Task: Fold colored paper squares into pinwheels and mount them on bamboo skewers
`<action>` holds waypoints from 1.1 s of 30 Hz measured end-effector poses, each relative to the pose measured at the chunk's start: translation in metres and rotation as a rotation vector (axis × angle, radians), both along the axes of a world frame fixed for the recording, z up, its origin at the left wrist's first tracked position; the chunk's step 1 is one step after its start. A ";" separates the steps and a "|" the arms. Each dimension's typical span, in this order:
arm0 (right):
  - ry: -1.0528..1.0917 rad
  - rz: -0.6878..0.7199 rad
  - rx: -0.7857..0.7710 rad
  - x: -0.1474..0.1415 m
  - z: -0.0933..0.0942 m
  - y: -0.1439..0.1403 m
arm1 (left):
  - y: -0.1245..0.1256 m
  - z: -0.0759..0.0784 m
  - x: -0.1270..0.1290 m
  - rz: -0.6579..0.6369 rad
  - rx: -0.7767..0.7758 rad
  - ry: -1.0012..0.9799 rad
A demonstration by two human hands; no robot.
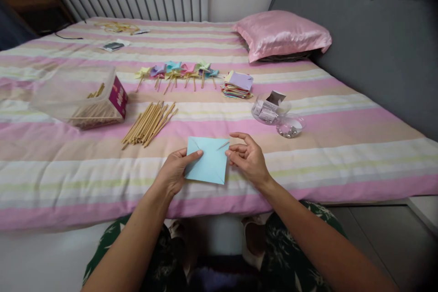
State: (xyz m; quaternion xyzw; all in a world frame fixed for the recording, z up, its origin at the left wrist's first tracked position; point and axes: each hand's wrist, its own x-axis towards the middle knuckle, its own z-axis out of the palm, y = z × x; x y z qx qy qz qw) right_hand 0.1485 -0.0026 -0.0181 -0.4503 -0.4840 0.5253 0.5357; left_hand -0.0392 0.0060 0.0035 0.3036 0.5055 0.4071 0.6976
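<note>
Blue paper square [207, 160] pinched over a striped bed [342, 146]: left hand [174, 171] clamps its left edge, right hand [248, 157] fingertips close on its right corner.

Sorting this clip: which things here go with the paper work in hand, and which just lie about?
In use: blue paper, left hand, right hand, sticks, pinwheels, paper stack, pin dish.
Lying about: pillow, cable, packet.

Both forearms were bare, with no sleeves reaching the wrists. The left hand [174, 171] and right hand [248, 159] carried no gloves. The legs were covered by dark green fabric printed with pale leaf shapes.
</note>
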 end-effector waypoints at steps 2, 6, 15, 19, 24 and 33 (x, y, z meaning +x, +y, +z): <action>-0.004 0.010 0.009 0.001 0.001 -0.001 | 0.000 0.000 0.000 0.008 0.003 0.004; -0.034 0.005 0.039 0.003 0.004 -0.002 | 0.001 0.000 0.000 0.026 0.002 0.019; -0.085 0.140 0.127 -0.001 -0.003 -0.002 | 0.001 -0.002 0.000 0.048 0.010 0.010; -0.155 0.183 0.115 -0.003 -0.005 -0.003 | 0.001 0.000 0.001 0.060 0.003 0.004; -0.294 0.129 0.162 0.000 -0.006 0.000 | 0.002 0.005 0.003 0.125 0.028 -0.038; -0.289 0.082 0.133 0.005 -0.009 0.005 | 0.002 0.012 -0.001 0.062 -0.054 -0.174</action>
